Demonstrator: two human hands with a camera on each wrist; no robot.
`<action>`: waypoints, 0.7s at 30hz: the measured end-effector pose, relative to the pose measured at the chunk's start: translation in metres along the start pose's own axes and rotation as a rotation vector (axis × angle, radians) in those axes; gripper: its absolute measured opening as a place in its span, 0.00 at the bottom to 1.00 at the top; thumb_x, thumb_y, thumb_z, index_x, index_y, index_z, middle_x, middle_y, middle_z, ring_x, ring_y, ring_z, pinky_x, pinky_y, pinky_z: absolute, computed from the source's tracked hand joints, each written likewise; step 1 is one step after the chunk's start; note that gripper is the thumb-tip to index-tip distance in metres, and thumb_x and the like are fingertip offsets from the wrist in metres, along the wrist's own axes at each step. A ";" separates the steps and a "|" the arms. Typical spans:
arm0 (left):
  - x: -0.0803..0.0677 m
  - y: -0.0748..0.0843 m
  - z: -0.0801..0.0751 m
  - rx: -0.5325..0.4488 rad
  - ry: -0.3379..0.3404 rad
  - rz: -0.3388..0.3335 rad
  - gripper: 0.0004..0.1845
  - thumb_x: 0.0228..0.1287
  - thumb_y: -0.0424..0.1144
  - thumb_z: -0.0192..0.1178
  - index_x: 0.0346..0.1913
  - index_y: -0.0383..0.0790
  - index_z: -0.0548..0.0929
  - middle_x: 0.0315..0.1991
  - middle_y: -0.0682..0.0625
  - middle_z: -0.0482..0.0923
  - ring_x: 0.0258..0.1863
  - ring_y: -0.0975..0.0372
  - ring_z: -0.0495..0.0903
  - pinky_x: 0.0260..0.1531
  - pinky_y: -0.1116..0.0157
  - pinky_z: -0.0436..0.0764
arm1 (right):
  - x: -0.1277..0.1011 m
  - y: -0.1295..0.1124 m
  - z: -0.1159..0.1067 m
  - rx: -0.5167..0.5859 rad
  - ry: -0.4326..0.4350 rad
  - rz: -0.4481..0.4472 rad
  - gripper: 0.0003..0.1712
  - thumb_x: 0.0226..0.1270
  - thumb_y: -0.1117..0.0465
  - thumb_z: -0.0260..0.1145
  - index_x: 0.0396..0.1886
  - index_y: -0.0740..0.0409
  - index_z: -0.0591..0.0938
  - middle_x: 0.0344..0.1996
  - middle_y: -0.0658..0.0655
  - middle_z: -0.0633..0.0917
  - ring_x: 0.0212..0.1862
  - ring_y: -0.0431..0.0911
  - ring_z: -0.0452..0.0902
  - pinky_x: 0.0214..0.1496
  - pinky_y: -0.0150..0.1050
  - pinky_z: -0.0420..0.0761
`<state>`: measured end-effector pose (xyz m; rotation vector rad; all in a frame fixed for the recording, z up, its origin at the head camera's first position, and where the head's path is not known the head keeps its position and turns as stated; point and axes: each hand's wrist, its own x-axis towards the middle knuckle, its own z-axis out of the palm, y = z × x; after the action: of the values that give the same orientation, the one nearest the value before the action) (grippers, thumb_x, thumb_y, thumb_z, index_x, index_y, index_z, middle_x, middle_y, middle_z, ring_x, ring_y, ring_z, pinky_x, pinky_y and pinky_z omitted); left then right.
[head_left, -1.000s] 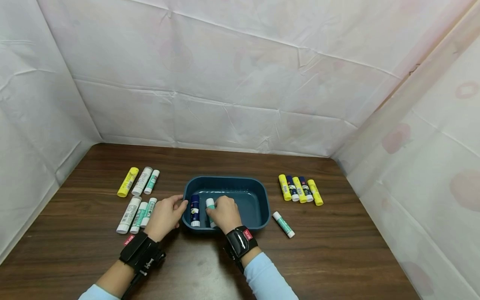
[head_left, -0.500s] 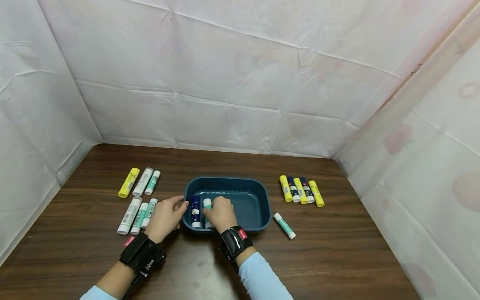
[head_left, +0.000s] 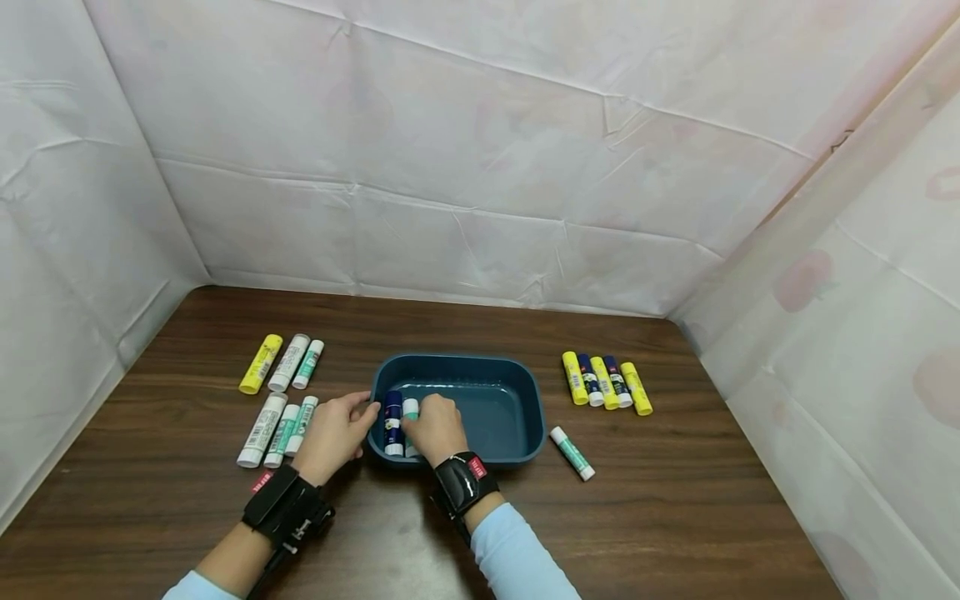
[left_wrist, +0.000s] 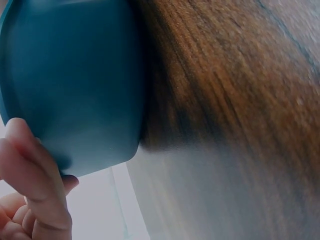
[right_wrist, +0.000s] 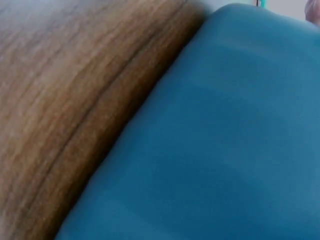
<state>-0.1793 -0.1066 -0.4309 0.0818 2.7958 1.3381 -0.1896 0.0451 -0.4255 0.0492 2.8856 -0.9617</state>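
Note:
A dark teal basin (head_left: 480, 361) stands mid-table. My left hand (head_left: 335, 433) pinches its left rim, and the left wrist view shows the thumb (left_wrist: 32, 165) against the wall with a fingertip behind it. Inside, a navy glue stick with a white end (head_left: 393, 423) lies by the left wall. Just right of it, my right hand (head_left: 437, 427) holds a white-and-green glue stick (head_left: 410, 410) inside the basin, its lower part partly hidden by the fingers. The right wrist view shows mostly the basin's outer wall (right_wrist: 210, 150), and the right hand is out of that view.
Left of the basin lie two groups of yellow, white and green glue sticks (head_left: 261, 364). To its right is a row of yellow and navy ones (head_left: 603, 382). A single green-and-white glue stick (head_left: 572, 454) lies near the basin's right corner. White sheets (head_left: 450, 167) hang behind the table.
My right hand has shifted left inside the basin, bringing the white-and-green glue stick closer to the navy one and more upright in line with it. The left hand stays on the rim.

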 end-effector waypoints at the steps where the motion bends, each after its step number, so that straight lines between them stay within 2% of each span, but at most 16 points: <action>1: 0.000 0.000 0.000 -0.001 0.000 -0.002 0.22 0.68 0.42 0.53 0.59 0.31 0.74 0.10 0.52 0.69 0.08 0.63 0.72 0.13 0.67 0.69 | 0.000 0.000 0.000 -0.001 -0.002 -0.001 0.30 0.58 0.56 0.68 0.04 0.51 0.62 0.06 0.46 0.59 0.12 0.40 0.58 0.14 0.32 0.59; 5: 0.000 0.001 0.000 -0.006 0.000 -0.010 0.22 0.68 0.42 0.53 0.59 0.31 0.74 0.11 0.52 0.69 0.08 0.63 0.72 0.13 0.67 0.69 | 0.002 0.000 0.002 -0.006 -0.014 0.002 0.31 0.59 0.55 0.68 0.05 0.51 0.60 0.06 0.46 0.58 0.11 0.40 0.57 0.13 0.32 0.59; 11: -0.001 0.001 0.000 -0.006 0.002 -0.010 0.22 0.68 0.42 0.53 0.59 0.32 0.74 0.11 0.52 0.69 0.09 0.63 0.72 0.13 0.67 0.69 | 0.002 0.000 0.002 -0.002 -0.031 -0.002 0.29 0.61 0.54 0.66 0.05 0.51 0.63 0.07 0.47 0.62 0.12 0.40 0.60 0.14 0.32 0.61; 21: -0.001 0.001 0.000 -0.004 0.003 -0.006 0.22 0.68 0.42 0.53 0.59 0.31 0.74 0.11 0.52 0.69 0.09 0.63 0.72 0.12 0.67 0.69 | 0.003 0.002 0.001 0.009 -0.043 -0.019 0.30 0.63 0.55 0.63 0.04 0.51 0.62 0.06 0.46 0.59 0.11 0.40 0.58 0.14 0.32 0.59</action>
<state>-0.1787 -0.1058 -0.4299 0.0711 2.7931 1.3432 -0.1921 0.0464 -0.4274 0.0021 2.8473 -0.9667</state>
